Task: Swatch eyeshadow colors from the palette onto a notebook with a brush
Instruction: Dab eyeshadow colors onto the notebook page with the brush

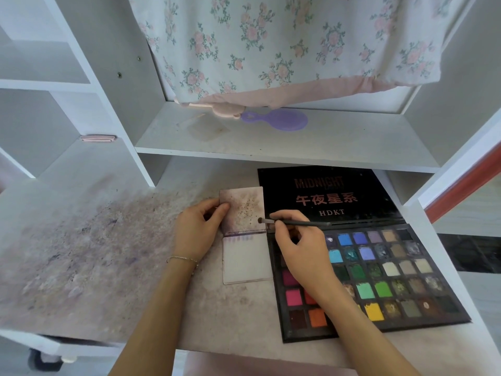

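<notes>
Notebook (245,234) top page already smudged; right hand (301,248) pinching brush (292,222), tip at page's 3 o'clock edge. Left hand (198,229) pinches page edge. Palette (379,272): many shades left.

The setting is a home dressing or vanity corner. A white shelving unit (89,85) with open compartments surrounds a powder-stained desk surface (81,253). A floral cloth (271,42) hangs above a shelf holding a purple hand mirror (279,120).

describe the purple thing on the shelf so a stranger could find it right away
Start at the white shelf above the open eyeshadow palette. Just under the floral curtain's pink hem lies a flat lilac hand mirror, the only purple item there, beside a pink handle.
</notes>
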The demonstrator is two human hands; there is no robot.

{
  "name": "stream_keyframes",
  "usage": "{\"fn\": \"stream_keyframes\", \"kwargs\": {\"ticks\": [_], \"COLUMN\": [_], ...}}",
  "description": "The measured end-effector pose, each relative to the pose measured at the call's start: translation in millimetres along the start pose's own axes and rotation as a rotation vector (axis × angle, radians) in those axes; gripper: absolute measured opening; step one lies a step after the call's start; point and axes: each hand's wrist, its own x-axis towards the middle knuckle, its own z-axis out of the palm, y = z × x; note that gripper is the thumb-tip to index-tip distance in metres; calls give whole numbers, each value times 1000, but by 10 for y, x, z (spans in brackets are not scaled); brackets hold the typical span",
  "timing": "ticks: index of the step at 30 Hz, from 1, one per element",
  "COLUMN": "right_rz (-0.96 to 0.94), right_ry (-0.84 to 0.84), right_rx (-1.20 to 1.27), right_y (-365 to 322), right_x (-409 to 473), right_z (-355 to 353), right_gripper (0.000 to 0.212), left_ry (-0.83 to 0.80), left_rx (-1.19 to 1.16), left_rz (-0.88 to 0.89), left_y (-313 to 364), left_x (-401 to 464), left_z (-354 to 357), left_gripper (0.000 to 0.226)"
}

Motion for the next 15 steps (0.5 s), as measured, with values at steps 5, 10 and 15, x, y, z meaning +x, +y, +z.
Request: {"fn": "stream_keyframes", "kwargs": {"ticks": [5,10,15], "right_rz": [8,24,82], "right_ry": [70,167,272], "right_rx": [52,39,-51], "right_y": [19,82,149], "right_x": [-19,-102,-212], "right_z": [-145,-461,-785], "right_gripper": [26,24,29], "left_ry": [4,8,29], "left_rx": [-17,2,69], "left_rz": [-15,-17,-21], "left_y": [-6,-12,-9], "left_x": [2,13,23], "left_z": [-5,-3,18], "left_gripper": [15,15,18]}}
